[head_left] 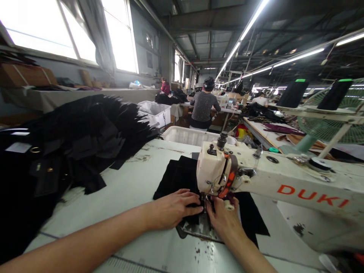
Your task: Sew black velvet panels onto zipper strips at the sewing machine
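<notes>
- The left hand [173, 208] lies flat, palm down, fingers spread on a piece of black fabric [179, 176], pressing it to the table just left of the needle area; it grips nothing.
- The right hand [224, 222] rests on the same fabric directly below the machine head, fingers reaching toward the presser foot; whether they pinch the cloth or only press on it cannot be told.
- The black fabric lies flat on the sewing table [142, 182], running under the head of the sewing machine [216, 172] and showing on both sides of it.
- The sewing machine is cream-white, its arm stretching to the right with the red lettering "DUKI" [313, 195]; a metal plate shows beneath the needle, between the two hands.
- A large heap of black cut pieces [93, 132] is piled on the left part of the table, well apart from the hands.
- White plastic bins [184, 134] stand behind the table.
- Two black thread cones [292, 93] stand on a rack at right, before a green fan [324, 129].
- Farther back a person in a grey top [203, 108] sits facing away at another workstation.
</notes>
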`<action>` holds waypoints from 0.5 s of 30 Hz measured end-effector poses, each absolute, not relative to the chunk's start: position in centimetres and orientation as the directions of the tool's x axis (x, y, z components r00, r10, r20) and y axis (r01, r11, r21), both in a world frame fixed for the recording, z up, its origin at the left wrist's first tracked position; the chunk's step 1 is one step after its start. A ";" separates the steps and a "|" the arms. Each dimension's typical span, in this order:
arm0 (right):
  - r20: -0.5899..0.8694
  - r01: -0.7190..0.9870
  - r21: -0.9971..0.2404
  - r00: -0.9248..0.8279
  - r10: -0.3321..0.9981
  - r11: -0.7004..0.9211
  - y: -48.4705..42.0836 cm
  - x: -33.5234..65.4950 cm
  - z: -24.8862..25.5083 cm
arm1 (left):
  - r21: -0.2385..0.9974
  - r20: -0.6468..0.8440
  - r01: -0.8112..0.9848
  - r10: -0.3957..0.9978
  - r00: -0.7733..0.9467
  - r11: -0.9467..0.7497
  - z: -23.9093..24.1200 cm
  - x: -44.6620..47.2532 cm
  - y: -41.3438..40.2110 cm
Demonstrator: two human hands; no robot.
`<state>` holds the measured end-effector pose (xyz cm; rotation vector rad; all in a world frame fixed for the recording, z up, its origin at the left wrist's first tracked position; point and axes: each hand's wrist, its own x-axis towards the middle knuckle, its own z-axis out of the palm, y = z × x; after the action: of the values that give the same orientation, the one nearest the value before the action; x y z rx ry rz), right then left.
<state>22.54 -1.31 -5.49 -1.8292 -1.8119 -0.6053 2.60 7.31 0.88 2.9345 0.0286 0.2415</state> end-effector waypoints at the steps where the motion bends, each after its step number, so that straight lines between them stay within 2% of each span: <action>1: 0.626 0.999 -0.024 -0.001 0.780 0.021 -1.0 22.8 -5.4 | 0.197 0.160 0.002 0.034 0.987 -0.980 0.9 2.6 7.3; 8: 0.580 0.975 0.039 -0.202 0.789 0.220 -2.4 25.1 -2.8 | 0.205 0.193 0.011 0.052 0.980 -0.979 0.8 2.4 7.1; 15: 0.587 0.884 0.173 -0.447 0.676 0.434 -4.4 25.2 -2.9 | 0.271 0.174 0.053 0.104 0.979 -0.961 0.1 2.2 6.7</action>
<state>25.23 -4.43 -2.87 -1.3187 -2.2585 -0.6503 2.25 6.70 0.13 2.8581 0.1154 0.2721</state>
